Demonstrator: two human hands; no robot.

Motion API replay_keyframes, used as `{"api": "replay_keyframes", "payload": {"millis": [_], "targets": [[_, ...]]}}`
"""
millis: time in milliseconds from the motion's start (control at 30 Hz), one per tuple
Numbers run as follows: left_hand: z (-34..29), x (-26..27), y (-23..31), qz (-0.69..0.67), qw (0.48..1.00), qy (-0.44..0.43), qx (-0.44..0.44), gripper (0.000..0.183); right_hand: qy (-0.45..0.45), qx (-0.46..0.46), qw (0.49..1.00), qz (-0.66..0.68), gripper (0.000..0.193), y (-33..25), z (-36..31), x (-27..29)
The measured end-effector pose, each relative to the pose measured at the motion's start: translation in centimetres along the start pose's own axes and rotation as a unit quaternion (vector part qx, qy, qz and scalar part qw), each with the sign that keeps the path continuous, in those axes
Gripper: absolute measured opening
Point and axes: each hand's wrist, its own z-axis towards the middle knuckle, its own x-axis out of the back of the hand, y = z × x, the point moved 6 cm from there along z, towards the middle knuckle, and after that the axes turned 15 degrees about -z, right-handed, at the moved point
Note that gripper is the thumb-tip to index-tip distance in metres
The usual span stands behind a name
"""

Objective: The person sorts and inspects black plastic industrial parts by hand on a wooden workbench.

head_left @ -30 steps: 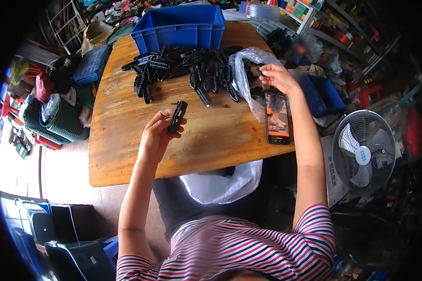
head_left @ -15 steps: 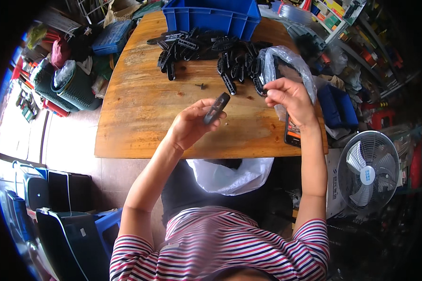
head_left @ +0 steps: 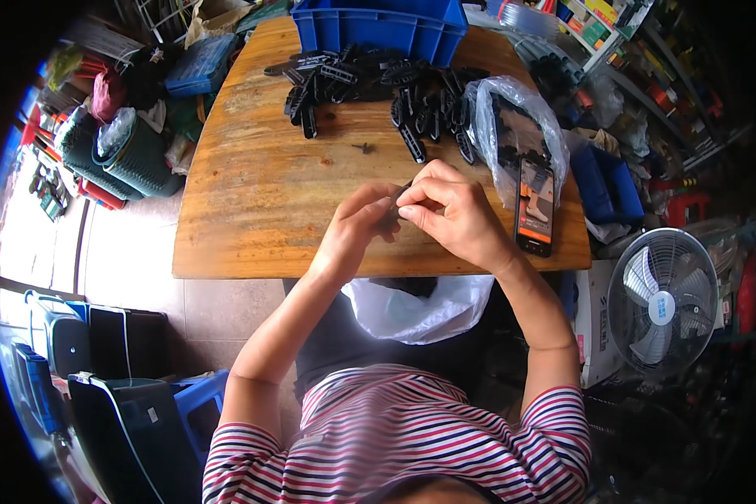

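Observation:
Near the front of the table, my two hands meet. My left hand (head_left: 353, 228) is closed round a long black plastic piece (head_left: 401, 198) with rounded ends, now mostly covered by fingers. My right hand (head_left: 455, 212) pinches at the upper end of that piece, and whatever lies between its fingertips is hidden. Beyond them, a small dark part (head_left: 364, 148) lies alone on the wood. Farther back are heaps of similar black slotted pieces (head_left: 338, 74). To the right, a clear plastic bag (head_left: 554, 143) lies open with small dark parts inside.
A blue crate (head_left: 378, 34) stands at the back of the wooden table (head_left: 252, 193). By the right edge lies a phone (head_left: 536, 228) with a lit screen. A white bag (head_left: 420, 312) hangs below the front edge. A fan (head_left: 662, 307) stands to the right.
My right hand has moved left and down from beside the clear bag to the black piece in my left hand. The phone, partly covered before, now shows fully.

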Motion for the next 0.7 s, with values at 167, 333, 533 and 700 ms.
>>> {"api": "replay_keyframes", "payload": {"millis": [167, 333, 533, 700], "targets": [[-0.4, -0.5, 0.0, 0.147, 0.986, -0.004, -0.074, 0.033, 0.036, 0.031, 0.995, -0.090, 0.005, -0.3, -0.3, -0.1], [-0.8, -1.6, 1.1, 0.293, 0.951, -0.004, -0.102, 0.035, 0.023, -0.011, 0.996, -0.086, 0.012, 0.3, -0.9, 0.6], [-1.9, -3.6, 1.0, 0.306, 0.943, -0.109, -0.077, 0.032, -0.011, -0.087, 0.996, -0.032, 0.025, 0.6, -4.0, 1.1], [2.5, -0.5, 5.8, 0.526, 0.827, -0.104, -0.171, 0.053, 0.113, 0.060, 0.976, -0.179, 0.038, -1.2, -10.8, -0.7]]}}
